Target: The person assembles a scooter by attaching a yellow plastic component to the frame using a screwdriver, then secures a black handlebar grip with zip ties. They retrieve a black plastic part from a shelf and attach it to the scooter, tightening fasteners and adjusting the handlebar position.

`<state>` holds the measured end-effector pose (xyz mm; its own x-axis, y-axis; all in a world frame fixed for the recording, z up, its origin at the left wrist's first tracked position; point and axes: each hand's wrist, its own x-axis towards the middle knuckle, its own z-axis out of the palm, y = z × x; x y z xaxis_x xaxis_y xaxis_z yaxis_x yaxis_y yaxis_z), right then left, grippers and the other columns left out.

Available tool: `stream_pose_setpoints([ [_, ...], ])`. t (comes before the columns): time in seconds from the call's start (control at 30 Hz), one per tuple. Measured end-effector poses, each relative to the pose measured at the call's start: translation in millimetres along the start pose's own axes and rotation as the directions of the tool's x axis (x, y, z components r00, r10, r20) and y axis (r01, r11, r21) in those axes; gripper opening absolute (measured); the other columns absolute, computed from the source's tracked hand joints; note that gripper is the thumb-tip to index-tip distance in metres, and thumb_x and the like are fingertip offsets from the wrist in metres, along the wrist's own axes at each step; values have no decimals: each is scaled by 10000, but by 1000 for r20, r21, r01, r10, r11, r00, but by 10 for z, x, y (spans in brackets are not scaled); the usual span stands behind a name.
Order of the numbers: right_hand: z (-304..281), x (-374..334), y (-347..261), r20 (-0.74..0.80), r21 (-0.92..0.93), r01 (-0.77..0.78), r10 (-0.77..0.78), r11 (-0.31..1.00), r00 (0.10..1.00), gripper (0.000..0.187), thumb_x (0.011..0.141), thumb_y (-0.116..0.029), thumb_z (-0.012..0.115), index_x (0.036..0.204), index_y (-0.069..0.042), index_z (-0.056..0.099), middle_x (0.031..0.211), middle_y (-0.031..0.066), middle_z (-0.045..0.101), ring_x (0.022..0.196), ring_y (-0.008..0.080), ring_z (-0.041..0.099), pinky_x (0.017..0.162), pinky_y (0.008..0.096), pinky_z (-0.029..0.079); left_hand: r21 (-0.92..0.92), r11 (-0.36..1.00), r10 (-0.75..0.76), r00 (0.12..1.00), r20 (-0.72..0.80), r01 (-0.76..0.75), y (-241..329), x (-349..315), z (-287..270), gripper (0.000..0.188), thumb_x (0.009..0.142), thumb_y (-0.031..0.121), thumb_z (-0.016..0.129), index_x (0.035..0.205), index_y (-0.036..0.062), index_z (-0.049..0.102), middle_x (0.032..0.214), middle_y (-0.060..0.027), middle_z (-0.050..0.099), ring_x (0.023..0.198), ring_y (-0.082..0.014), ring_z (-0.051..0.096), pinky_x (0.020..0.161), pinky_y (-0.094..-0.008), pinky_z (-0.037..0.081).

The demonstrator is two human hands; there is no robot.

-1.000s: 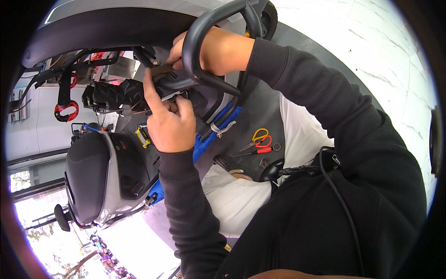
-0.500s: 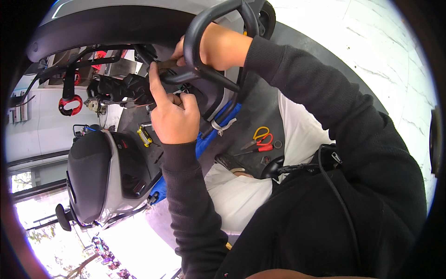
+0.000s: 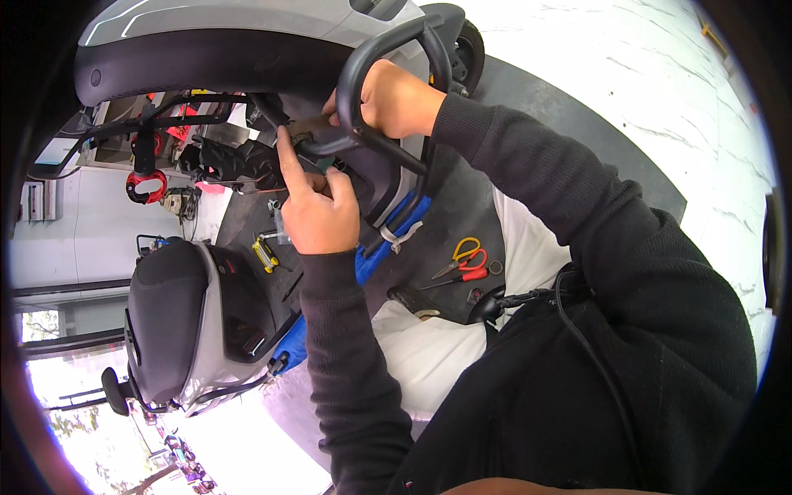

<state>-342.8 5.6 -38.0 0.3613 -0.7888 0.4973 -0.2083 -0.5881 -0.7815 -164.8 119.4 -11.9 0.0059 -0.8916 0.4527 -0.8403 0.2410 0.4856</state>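
My left hand (image 3: 323, 216) is raised under the black tubular rail (image 3: 350, 82) of a scooter. Its index finger stretches up against the dark parts beside the rail's lower tube, the thumb stands apart, and the other fingers curl in. My right hand (image 3: 399, 101) reaches in behind the rail's loop. Its fingers are bent and partly hidden by the tube, their tips at a flat brownish piece (image 3: 310, 129) between the two hands. What they grip there cannot be made out. Above both hands runs the scooter's grey and black body (image 3: 223, 58).
On the dark mat (image 3: 540, 115) lie yellow-and-red-handled scissors (image 3: 467, 254), a red-handled screwdriver (image 3: 470, 274) and a ring (image 3: 495, 267). A yellow tool (image 3: 266, 254) lies further left. A second scooter (image 3: 169, 305) stands at the left, near a blue cover (image 3: 290, 345).
The whole view has shifted a little, so the scooter and floor things sit lower and slightly to the right. Both hands keep nearly the same place at the rail.
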Motion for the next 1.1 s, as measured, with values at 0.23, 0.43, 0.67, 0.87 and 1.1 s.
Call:
stream_pose_setpoints([
  [0.23,34,70,60,-3,-77,86,-87,993,996,236,888,-122,803,1109,-44,823,1025,105,807,946,223,778,826,324,598,-15,998,-62,998,-32,62,-17,-9,-12,849,906,96,639,1680,107,290,678,-136,663,612,-320,695,648,-448,542],
  [0.43,81,140,93,73,-15,238,-236,971,969,282,796,-46,816,1077,-60,828,1068,125,800,1025,255,760,926,350,593,-55,998,-41,995,-91,36,-19,0,-74,807,937,120,592,1683,98,285,1331,-312,681,1096,-484,726,884,-539,564],
  [0.67,112,200,39,134,-24,85,-81,996,988,216,868,-181,817,1034,-42,819,1024,161,780,982,323,741,878,398,580,61,988,-139,990,-22,140,-4,21,-102,800,956,71,594,1694,182,306,739,-173,648,633,-348,636,651,-461,487],
  [0.87,39,203,32,159,-40,91,-84,995,984,227,848,-153,834,1048,-49,810,1016,162,766,975,329,742,871,396,588,24,1000,19,994,-105,-17,-35,72,-103,816,924,117,612,1683,220,330,720,-199,668,628,-432,660,615,-529,479],
  [1.1,-37,121,17,116,-55,245,-238,968,964,190,919,-112,812,1082,-15,804,925,137,788,858,245,764,791,329,605,-17,999,-27,999,-17,27,-137,17,-155,851,868,89,608,1668,209,343,684,-185,677,629,-425,684,612,-514,521],
])
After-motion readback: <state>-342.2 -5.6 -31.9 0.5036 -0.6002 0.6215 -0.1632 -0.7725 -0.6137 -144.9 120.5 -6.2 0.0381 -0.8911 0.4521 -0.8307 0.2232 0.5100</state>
